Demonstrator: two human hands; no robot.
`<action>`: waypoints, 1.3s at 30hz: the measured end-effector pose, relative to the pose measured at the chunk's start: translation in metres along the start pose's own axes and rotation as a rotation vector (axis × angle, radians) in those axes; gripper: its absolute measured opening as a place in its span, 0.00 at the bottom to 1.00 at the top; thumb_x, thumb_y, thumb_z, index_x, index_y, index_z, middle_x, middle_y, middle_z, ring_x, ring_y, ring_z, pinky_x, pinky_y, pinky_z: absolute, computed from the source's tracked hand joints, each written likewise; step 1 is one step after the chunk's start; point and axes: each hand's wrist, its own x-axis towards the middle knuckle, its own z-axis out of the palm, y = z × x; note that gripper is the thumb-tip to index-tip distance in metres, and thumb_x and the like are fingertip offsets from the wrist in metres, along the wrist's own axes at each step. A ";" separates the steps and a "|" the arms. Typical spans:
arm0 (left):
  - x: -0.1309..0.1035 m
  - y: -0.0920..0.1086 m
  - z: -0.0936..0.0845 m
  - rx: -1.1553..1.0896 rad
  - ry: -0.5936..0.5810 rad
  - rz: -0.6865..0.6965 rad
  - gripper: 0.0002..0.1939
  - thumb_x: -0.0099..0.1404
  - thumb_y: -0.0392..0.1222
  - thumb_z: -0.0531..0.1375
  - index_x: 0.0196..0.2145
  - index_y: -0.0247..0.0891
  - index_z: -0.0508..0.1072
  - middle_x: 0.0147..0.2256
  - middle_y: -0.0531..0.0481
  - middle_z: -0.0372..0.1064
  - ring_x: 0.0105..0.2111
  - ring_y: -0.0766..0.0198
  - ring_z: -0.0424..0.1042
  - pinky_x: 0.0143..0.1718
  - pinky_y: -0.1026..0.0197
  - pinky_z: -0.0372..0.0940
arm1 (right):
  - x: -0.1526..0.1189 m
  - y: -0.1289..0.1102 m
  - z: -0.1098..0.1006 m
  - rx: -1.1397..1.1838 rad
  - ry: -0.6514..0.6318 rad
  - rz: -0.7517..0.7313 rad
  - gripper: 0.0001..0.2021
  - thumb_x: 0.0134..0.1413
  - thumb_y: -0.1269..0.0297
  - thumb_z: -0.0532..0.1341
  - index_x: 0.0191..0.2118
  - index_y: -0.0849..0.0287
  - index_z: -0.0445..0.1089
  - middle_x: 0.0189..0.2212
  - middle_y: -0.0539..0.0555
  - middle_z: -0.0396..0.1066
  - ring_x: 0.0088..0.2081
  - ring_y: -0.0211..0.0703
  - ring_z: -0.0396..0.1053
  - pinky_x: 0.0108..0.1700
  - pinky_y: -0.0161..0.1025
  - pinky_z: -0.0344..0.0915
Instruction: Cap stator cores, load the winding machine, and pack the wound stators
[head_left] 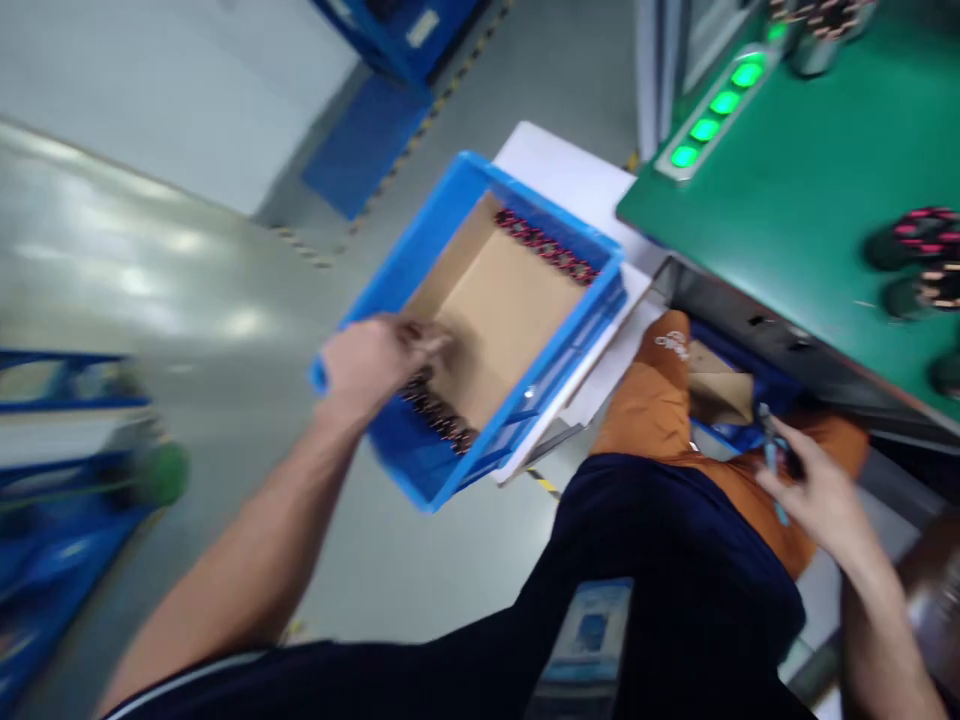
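A slim hand tool with light-blue handles [771, 455], blurred, is gripped in the right hand [816, 492], lower right, above orange cloth [645, 415]. Left of centre, the left hand [375, 355] reaches with bent fingers into a blue plastic bin [401, 465], beside dark, copper-tinged round parts [439, 418]; whether it grips one, I cannot tell. Pink-and-black parts [547, 245] line the bin's upper side.

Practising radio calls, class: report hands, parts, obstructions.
Left hand over blue bin, grip unclear. Right hand holding tool. Part rows at opposite bin sides; left hand partly covers one.
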 end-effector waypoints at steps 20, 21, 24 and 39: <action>0.117 0.418 0.104 -0.640 -0.153 1.010 0.11 0.74 0.55 0.71 0.42 0.47 0.84 0.43 0.44 0.80 0.48 0.45 0.80 0.64 0.39 0.76 | -0.058 -0.016 0.008 0.194 0.228 0.104 0.28 0.62 0.64 0.64 0.67 0.60 0.78 0.41 0.53 0.76 0.38 0.46 0.76 0.45 0.44 0.78; 0.108 0.412 0.095 -0.685 -0.087 0.989 0.11 0.74 0.54 0.72 0.41 0.46 0.84 0.42 0.45 0.79 0.44 0.49 0.79 0.57 0.43 0.79 | -0.060 -0.016 0.010 0.217 0.235 0.111 0.29 0.64 0.64 0.64 0.69 0.60 0.78 0.44 0.56 0.79 0.42 0.48 0.79 0.50 0.47 0.80; 0.062 0.391 0.069 -0.773 0.120 1.005 0.10 0.69 0.50 0.75 0.39 0.43 0.83 0.43 0.46 0.79 0.37 0.58 0.77 0.32 0.57 0.74 | -0.065 -0.029 0.011 0.299 0.253 0.111 0.29 0.72 0.62 0.60 0.75 0.56 0.75 0.58 0.61 0.83 0.57 0.55 0.81 0.65 0.55 0.78; -0.066 0.354 0.055 -0.730 0.077 0.921 0.10 0.72 0.46 0.79 0.39 0.52 0.82 0.48 0.51 0.85 0.42 0.57 0.84 0.37 0.52 0.81 | -0.053 -0.110 -0.023 0.398 0.224 -0.185 0.33 0.77 0.67 0.58 0.82 0.43 0.68 0.62 0.55 0.82 0.56 0.52 0.79 0.62 0.54 0.78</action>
